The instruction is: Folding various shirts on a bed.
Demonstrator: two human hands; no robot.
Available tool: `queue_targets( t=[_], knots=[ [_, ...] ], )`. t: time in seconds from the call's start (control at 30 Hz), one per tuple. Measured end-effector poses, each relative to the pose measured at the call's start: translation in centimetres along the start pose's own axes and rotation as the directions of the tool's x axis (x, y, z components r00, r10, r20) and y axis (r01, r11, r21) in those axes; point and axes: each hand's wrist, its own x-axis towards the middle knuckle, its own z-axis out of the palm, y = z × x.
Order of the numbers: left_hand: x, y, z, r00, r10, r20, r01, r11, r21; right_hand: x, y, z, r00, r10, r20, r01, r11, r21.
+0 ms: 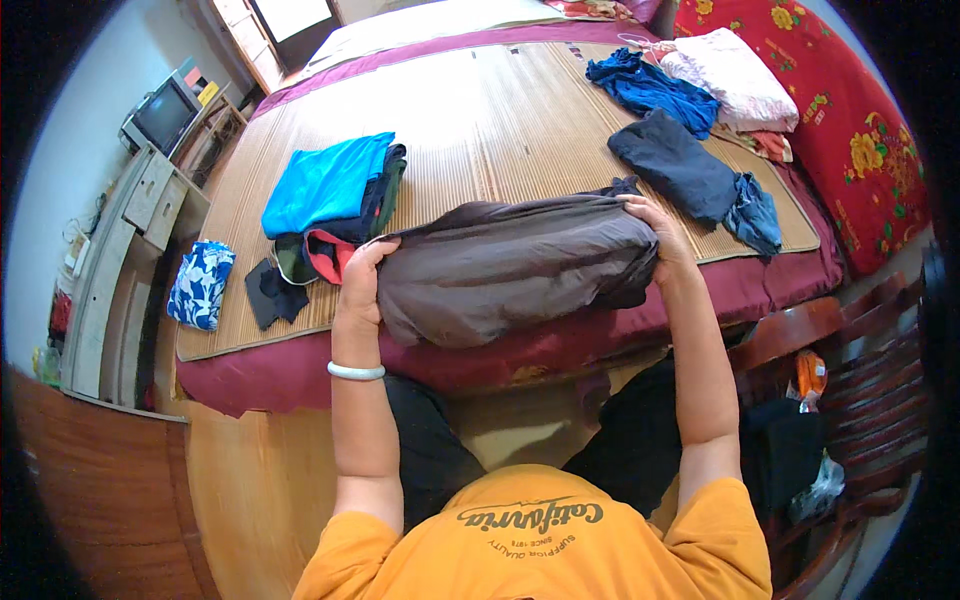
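A dark grey-brown garment, its exact kind unclear, is stretched sideways between both hands at the bed's near edge. My left hand grips its left end, with a pale bangle on that wrist. Closed on the right end is my right hand. Just beyond my left hand lies a stack of folded clothes with a bright blue piece on top and a red-pink one low at the front. A folded dark navy garment rests beyond my right hand.
A woven mat covers the bed. Left are a blue-white patterned folded cloth and a small dark cloth. Blue clothes and a white floral bundle lie far right. A wooden chair stands at right, a desk at left.
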Motion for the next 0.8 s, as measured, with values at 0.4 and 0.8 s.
queue_targets(
  t=[0.4, 0.8],
  knots=[
    [1.3, -0.9, -0.3, 0.977, -0.211, 0.029, 0.208, 0.975, 0.077, 3.0, 2.3, -4.8, 0.987, -0.14, -0.077, 0.087, 0.875, -0.476],
    [1.5, -0.7, -0.9, 0.979, -0.199, -0.043, 0.194, 0.976, -0.093, -3.2, -1.1, 0.7, 0.941, -0.269, 0.205, 0.328, 0.579, -0.746]
  ],
)
